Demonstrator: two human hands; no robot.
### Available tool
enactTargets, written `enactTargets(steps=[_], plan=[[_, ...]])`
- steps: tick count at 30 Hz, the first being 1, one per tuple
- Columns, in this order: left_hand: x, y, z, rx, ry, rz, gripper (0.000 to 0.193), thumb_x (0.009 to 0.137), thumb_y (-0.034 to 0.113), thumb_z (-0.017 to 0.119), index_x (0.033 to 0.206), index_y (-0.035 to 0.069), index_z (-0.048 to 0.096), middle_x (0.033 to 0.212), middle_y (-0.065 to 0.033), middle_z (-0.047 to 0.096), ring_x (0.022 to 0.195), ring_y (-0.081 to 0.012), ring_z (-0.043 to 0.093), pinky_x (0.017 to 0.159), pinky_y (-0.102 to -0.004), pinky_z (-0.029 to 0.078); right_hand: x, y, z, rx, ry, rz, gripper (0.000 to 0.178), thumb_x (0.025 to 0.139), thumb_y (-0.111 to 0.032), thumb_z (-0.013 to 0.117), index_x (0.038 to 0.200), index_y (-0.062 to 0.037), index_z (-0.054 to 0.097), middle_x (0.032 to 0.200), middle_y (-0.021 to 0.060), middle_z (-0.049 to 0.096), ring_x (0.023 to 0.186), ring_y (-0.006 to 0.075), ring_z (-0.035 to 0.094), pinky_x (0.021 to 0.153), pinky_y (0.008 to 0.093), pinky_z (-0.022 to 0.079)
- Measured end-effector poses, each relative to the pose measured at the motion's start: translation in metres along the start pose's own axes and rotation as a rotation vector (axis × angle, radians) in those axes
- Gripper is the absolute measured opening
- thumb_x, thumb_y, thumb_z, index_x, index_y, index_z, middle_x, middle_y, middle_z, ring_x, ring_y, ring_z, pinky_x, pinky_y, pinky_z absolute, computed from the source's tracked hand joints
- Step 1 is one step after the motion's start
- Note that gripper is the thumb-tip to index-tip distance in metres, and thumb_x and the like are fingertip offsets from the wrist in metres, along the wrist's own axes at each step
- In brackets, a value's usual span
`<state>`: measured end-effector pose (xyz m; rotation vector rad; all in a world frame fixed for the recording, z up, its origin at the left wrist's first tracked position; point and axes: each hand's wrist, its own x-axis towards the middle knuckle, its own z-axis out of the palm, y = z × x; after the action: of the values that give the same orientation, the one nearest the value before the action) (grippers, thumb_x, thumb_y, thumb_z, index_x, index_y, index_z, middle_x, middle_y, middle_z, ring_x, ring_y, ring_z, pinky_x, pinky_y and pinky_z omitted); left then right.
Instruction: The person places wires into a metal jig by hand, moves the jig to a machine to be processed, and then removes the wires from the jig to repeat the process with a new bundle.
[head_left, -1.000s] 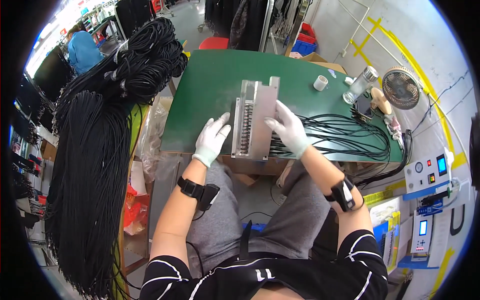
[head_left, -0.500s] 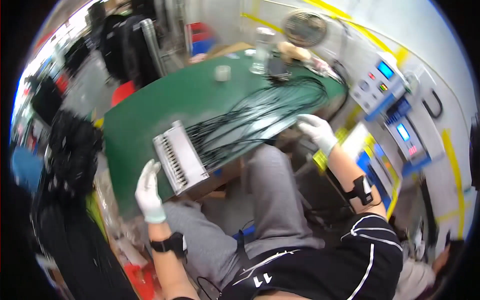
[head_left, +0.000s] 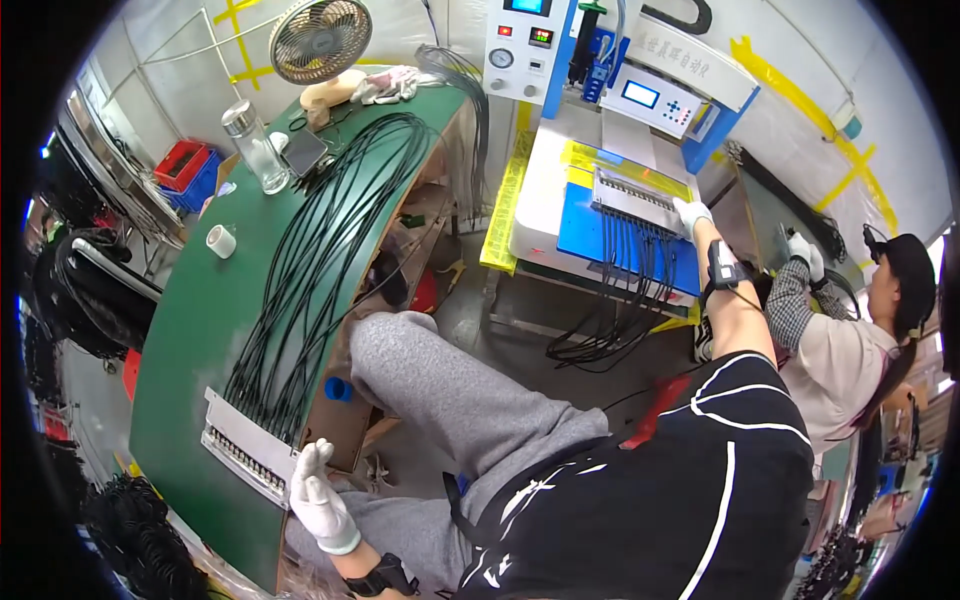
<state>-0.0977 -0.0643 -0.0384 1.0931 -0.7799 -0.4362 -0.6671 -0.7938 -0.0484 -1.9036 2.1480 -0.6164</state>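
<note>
Right hand at fixture on blue plate, grip unclear; left hand loosely spread beside second fixture. Likely unloading; next wants firm hold.

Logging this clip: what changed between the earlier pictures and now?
The right hand let go of the metal fixture on the green table and moved right to a second fixture on the blue plate; the view swung right. The left hand stays open beside the first.
</note>
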Motion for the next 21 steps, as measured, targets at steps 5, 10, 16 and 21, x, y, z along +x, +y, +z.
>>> enactTargets(steps=[5,10,16,21], plan=[[0.005,0.014,0.03,0.114,0.08,-0.109,0.048,0.101,0.029,0.057,0.13,-0.01,0.057,0.125,-0.0213,0.065,0.115,-0.0302,0.063,0.106,-0.0425,0.046,-0.043,-0.066,0.025,0.027,-0.026,0.188,0.076,0.09,-0.06,0.057,0.14,-0.0024,0.054,0.144,0.0221,0.052,0.135,0.032,0.05,0.111,0.0366,0.037],[0.006,0.041,0.038,0.213,0.205,-0.368,0.04,0.1,0.022,0.058,0.129,-0.006,0.061,0.12,-0.0166,0.069,0.112,-0.0218,0.064,0.102,-0.0365,0.047,-0.105,-0.144,0.006,0.739,0.035,-0.138,0.057,0.102,-0.045,0.051,0.13,0.0022,0.062,0.132,0.0153,0.063,0.126,0.0246,0.055,0.108,0.0353,0.039],[0.035,0.033,0.061,0.366,-0.051,-0.312,0.055,0.097,0.018,0.064,0.145,-0.003,0.046,0.147,-0.0142,0.05,0.132,-0.0235,0.049,0.112,-0.0367,0.038,-0.173,-0.249,-0.057,1.186,-0.59,-0.567,0.039,0.103,-0.033,0.057,0.12,0.0012,0.062,0.108,0.0059,0.066,0.097,0.0144,0.061,0.086,0.0309,0.051],[0.039,0.032,0.092,0.19,-0.092,-0.181,0.067,0.094,0.021,0.069,0.149,-0.002,0.038,0.15,-0.0155,0.044,0.139,-0.0252,0.042,0.116,-0.0383,0.033,-0.314,-0.398,-0.023,1.066,-0.796,-0.889,0.04,0.102,-0.036,0.057,0.114,0.0009,0.064,0.105,0.0055,0.066,0.093,0.0137,0.061,0.082,0.0284,0.049]])
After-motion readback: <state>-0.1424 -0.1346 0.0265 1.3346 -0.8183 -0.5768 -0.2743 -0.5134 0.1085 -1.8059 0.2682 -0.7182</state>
